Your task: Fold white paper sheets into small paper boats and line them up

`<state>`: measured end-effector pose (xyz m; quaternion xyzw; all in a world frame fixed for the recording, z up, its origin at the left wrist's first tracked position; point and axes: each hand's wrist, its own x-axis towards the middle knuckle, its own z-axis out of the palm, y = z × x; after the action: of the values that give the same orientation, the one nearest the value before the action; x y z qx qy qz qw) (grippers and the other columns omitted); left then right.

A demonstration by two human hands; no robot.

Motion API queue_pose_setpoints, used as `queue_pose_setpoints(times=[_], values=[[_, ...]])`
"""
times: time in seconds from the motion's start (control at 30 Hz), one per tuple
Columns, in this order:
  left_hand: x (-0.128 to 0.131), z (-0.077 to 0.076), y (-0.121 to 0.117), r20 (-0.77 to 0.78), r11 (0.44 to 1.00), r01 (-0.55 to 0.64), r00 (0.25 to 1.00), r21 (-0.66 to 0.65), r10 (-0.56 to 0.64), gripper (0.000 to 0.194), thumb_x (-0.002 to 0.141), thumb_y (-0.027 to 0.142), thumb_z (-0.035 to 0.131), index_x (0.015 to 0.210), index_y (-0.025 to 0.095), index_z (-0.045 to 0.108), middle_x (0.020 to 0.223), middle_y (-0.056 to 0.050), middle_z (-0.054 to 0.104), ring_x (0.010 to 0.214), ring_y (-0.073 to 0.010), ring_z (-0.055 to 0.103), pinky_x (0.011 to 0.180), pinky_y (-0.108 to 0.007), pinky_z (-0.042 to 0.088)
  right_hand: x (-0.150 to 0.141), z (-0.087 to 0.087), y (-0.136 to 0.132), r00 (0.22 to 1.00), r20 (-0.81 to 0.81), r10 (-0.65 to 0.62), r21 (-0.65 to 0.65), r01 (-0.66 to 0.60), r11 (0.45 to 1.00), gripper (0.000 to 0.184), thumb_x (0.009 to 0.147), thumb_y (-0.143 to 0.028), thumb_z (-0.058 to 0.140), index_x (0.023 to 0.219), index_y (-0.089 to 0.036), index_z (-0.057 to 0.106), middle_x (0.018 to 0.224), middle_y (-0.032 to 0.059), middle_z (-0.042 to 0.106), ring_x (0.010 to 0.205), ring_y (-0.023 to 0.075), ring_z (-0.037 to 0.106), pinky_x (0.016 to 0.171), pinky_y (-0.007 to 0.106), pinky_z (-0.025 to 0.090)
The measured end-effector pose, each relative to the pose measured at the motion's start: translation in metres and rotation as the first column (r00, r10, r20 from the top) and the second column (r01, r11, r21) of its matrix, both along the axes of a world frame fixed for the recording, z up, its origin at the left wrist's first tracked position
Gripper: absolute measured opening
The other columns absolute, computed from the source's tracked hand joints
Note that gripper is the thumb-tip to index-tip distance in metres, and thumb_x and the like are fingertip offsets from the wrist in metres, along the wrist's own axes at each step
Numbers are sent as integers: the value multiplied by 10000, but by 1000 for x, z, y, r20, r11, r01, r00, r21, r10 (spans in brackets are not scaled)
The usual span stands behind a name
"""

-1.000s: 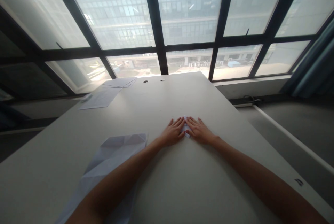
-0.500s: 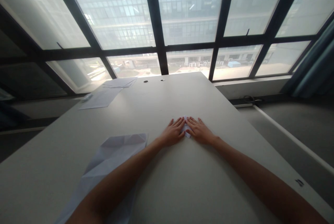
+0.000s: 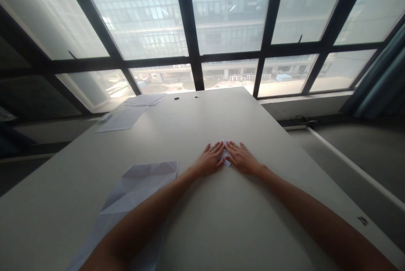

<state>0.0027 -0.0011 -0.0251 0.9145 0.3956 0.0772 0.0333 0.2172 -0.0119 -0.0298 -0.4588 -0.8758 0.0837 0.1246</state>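
A small folded white paper lies flat on the white table, mostly covered by my hands. My left hand presses on its left side, palm down with the fingers stretched out. From the other side my right hand rests flat on the paper, its fingers also extended. The fingertips of both hands nearly meet at the paper's far tip. Beneath and beside my left forearm is a large creased sheet of white paper, partly hidden by the arm.
White sheets of paper lie at the table's far left. Round holes show near the far edge. A small dark object sits at the right edge. Beyond the table stand tall framed windows and a blue curtain.
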Motion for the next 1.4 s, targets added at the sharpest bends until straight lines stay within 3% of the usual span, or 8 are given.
queue_pose_setpoints(times=[0.43,0.7,0.83,1.0,1.1,1.17,1.3,1.4], values=[[2,3,-2,-45,999,-29,999,13,29,697,1027,540,238,1586,133,146,1638,-136,147,1528,-237,120,1220,-500,102,1,-2,1,999,42,29,5,-29,1000,763,997,-636,153,1579,-144,159,1627,131,195,1517,265,152,1199,588,110],[9,2,-13,-37,951,-307,951,32,308,867,969,688,178,1552,49,238,1610,-217,211,1516,-320,153,1198,-567,144,-3,-9,0,987,76,-143,40,140,989,699,1016,-572,161,1568,-153,246,1624,143,219,1520,281,137,1171,653,35],[9,-1,-13,-48,940,-340,939,38,341,888,962,700,171,1543,32,249,1609,-230,204,1516,-324,149,1197,-567,153,-5,-7,-3,974,84,-209,23,208,978,707,1018,-544,172,1559,-97,256,1620,177,215,1517,289,145,1172,648,60],[8,-2,-12,-7,944,-321,947,82,322,804,988,627,249,1551,52,229,1618,-213,192,1520,-312,137,1202,-562,144,-5,-5,-3,974,81,-214,12,213,977,699,1018,-528,192,1559,-91,255,1618,187,216,1518,286,143,1178,630,82],[8,3,-12,52,968,-194,981,156,189,613,1023,446,315,1528,99,311,1606,-170,278,1513,-275,187,1219,-510,146,-6,-5,-3,973,59,-224,17,223,975,694,1018,-508,221,1559,-75,244,1618,198,210,1515,295,153,1180,619,96],[10,7,-13,87,981,-95,993,172,81,502,1029,345,324,1473,130,416,1549,-144,404,1471,-245,305,1213,-443,213,-6,-6,-4,971,43,-236,19,235,972,688,1017,-478,243,1562,-58,222,1617,208,209,1512,305,160,1182,609,115],[12,10,-15,144,989,-58,989,136,39,419,1020,357,390,1385,199,523,1386,-110,574,1304,-230,507,1118,-391,377,-5,-4,-4,968,11,-250,17,250,968,621,1024,-389,257,1553,-64,260,1603,210,260,1504,308,195,1176,600,151],[10,9,-14,132,989,-75,990,124,58,407,1014,384,415,1377,241,530,1387,-87,572,1296,-236,506,1141,-434,342,-5,0,-5,980,-38,-195,45,196,979,550,1028,-386,293,1496,-120,407,1597,172,303,1499,288,216,1175,575,167]])
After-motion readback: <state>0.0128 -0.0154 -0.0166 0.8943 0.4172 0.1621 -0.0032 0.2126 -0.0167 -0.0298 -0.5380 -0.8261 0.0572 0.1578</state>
